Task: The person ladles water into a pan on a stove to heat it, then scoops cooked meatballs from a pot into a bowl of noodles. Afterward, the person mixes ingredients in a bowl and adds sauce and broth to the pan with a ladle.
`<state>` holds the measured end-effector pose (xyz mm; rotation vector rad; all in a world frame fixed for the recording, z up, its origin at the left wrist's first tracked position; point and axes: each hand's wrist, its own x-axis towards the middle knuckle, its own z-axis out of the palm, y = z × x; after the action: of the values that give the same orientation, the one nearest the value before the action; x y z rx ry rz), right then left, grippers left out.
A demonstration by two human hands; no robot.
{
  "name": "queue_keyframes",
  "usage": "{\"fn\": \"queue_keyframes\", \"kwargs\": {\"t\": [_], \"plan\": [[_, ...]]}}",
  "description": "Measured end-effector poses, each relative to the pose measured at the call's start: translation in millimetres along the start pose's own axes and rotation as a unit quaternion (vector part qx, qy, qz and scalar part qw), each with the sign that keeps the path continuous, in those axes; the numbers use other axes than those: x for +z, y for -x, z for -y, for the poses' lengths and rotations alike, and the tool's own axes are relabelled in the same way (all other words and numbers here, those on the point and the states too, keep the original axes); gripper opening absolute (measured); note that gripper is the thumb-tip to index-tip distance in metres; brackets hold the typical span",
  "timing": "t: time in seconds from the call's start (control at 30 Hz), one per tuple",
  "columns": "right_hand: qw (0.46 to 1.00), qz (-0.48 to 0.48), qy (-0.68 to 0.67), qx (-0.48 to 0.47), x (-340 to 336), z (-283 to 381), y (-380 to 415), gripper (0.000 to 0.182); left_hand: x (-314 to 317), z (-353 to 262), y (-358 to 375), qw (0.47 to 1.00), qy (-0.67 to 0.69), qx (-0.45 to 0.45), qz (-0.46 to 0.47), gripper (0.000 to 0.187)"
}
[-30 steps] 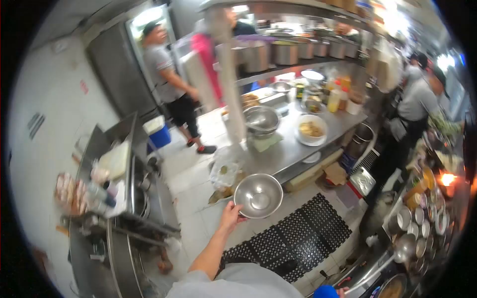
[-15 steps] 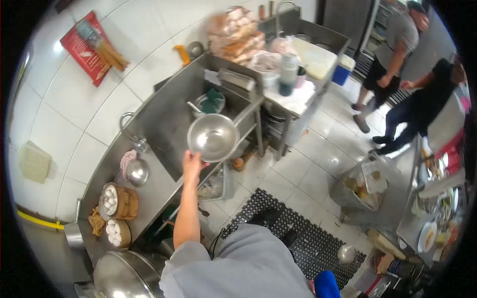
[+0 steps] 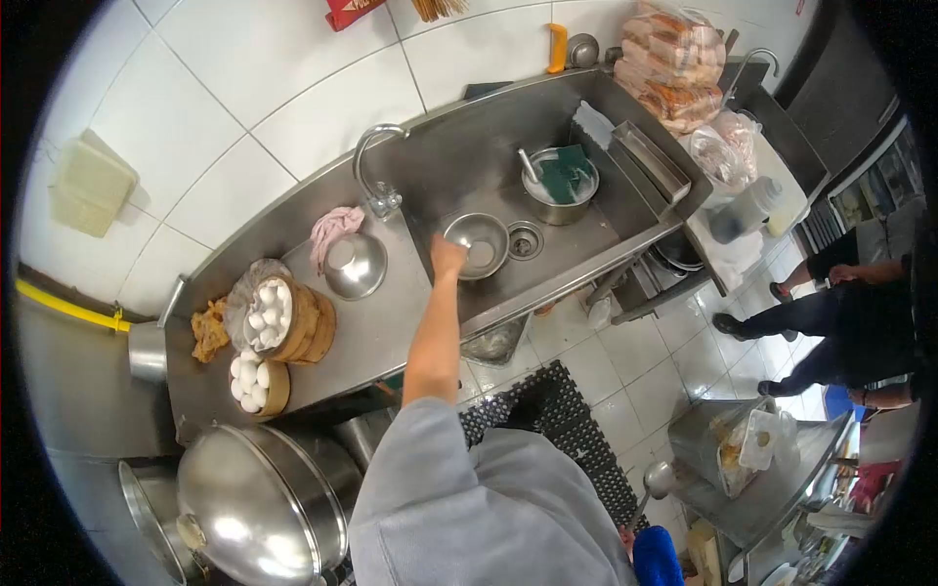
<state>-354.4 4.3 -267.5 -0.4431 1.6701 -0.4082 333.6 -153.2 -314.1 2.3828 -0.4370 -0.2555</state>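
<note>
My left hand [image 3: 448, 256] is closed on the near-left rim of a metal bowl [image 3: 486, 232]. The bowl is low in the steel sink [image 3: 440, 190], just left of the drain [image 3: 525, 240]. Farther right in the sink stands a metal pot [image 3: 561, 211] with a green scouring pad [image 3: 567, 176] and a pale handle in it. Low in the view, only a bit of my right hand [image 3: 626, 537] shows beside something blue [image 3: 658, 557]. A ladle [image 3: 660, 479] reaches out from that hand, its handle running back to the fingers.
On the left counter are an upturned metal bowl [image 3: 357, 267], a pink cloth [image 3: 335, 230] and bamboo steamers [image 3: 311, 327] of white round pieces. A large domed metal pot [image 3: 249, 498] stands below. A bin [image 3: 718, 444] and two people are to the right.
My left hand has lowered the bowl from above the sink's front edge down into the sink. My view has turned toward the sink. The ladle has shifted over the floor with my right hand.
</note>
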Motion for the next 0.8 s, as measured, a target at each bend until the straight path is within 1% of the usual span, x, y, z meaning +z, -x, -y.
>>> {"fn": "queue_keyframes", "kwargs": {"t": [0.03,0.07,0.1,0.13,0.17,0.27,0.3,0.33,0.37,0.43,0.5,0.53,0.57,0.63,0.67,0.8], "plan": [[1.0,-0.002,0.005,0.004,2,0,-1,0.028,-12,-14,-3,0.993,0.016,0.094,-0.073,0.053],[1.0,-0.004,0.01,0.006,3,2,-3,0.028,-35,-38,-5,0.97,0.025,0.184,-0.157,0.053],[1.0,-0.006,0.016,0.009,3,3,-4,0.028,-64,-63,-4,0.932,0.032,0.269,-0.239,0.053],[1.0,-0.006,0.023,0.012,5,3,-4,0.028,-94,-87,-4,0.92,0.016,0.279,-0.273,0.053],[0.999,-0.005,0.029,0.013,6,4,-6,0.028,-115,-97,-10,0.906,-0.002,0.287,-0.31,0.053],[0.999,0.0,0.046,0.015,8,9,-14,0.028,-136,-78,-44,0.951,-0.12,0.149,-0.243,0.045],[0.999,0.0,0.046,0.018,6,9,-14,0.028,-147,-80,-42,0.971,-0.157,0.111,-0.143,0.043],[0.999,-0.004,0.048,0.014,6,12,-18,0.028,-163,-88,-31,0.978,-0.192,0.074,-0.043,0.043],[0.999,-0.006,0.045,0.015,4,13,-20,0.028,-171,-92,-20,0.971,-0.227,0.039,0.058,0.044],[0.999,-0.02,0.038,0.014,-8,15,-22,0.028,-157,-75,1,0.984,-0.162,0.029,0.071,0.041],[0.999,-0.041,0.031,0.014,-23,18,-24,0.028,-126,-59,-13,0.994,0.037,0.05,0.093,0.034],[0.998,-0.05,0.031,0.014,-30,18,-24,0.028,-118,-56,-12,0.984,0.138,0.052,0.105,0.031],[0.998,-0.057,0.031,0.012,-35,20,-26,0.028,-111,-57,-19,0.971,0.21,0.052,0.1,0.028],[0.997,-0.065,0.027,0.013,-36,23,-28,0.028,-103,-82,-39,0.931,0.35,0.057,0.086,0.022],[0.997,-0.068,0.021,0.014,-32,25,-30,0.028,-103,-93,-48,0.922,0.371,0.031,0.101,0.022],[0.998,-0.056,0.012,0.019,-6,29,-36,0.028,-97,-108,-67,0.903,0.394,0.067,0.159,0.02]]}}
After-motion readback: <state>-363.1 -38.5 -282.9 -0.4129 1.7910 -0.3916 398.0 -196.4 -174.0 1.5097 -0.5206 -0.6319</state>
